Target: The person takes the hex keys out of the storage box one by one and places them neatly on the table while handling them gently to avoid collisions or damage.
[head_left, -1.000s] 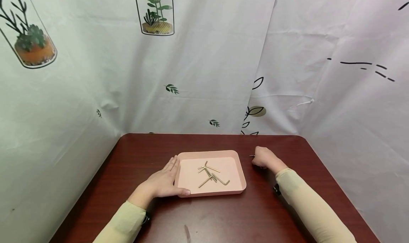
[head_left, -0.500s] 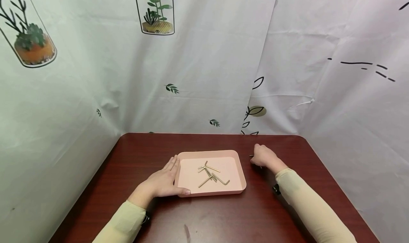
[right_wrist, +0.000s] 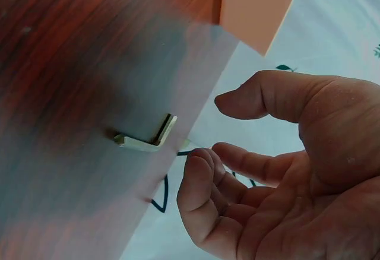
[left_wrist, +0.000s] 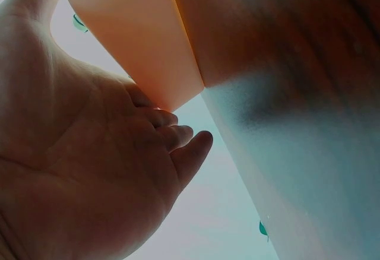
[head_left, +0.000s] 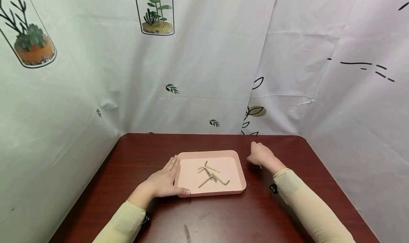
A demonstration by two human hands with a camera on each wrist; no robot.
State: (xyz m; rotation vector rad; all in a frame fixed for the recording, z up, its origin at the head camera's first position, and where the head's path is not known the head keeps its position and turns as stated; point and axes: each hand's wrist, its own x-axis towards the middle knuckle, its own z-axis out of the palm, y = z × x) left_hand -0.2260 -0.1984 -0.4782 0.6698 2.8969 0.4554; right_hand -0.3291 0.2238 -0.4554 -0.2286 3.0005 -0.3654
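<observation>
My left hand (head_left: 163, 182) rests against the left side of a pink tray (head_left: 241, 192), fingers extended along its wall and thumb over the front corner. The left wrist view shows the palm beside the tray's side (left_wrist: 139, 40). Inside the tray lie several brass-coloured hex keys (head_left: 220, 179). Right of the tray, my right hand (head_left: 262, 155) is low over the table, fingers loosely bent, thumb apart from them. Close to its fingertips an L-shaped hex key (right_wrist: 141, 145) lies on the table; in the head view only a small end shows beneath the hand. A pale bit behind the fingertips is unclear.
A dark red-brown wooden table (head_left: 223, 218) extends around the tray. White patterned cloth (head_left: 204, 76) hangs behind and along both sides. The tray's corner (right_wrist: 258, 10) shows at the top of the right wrist view.
My right hand has shifted slightly left and away from me, towards the tray. The key end that stuck out at its left is now out of sight. Left hand and tray have stayed put.
</observation>
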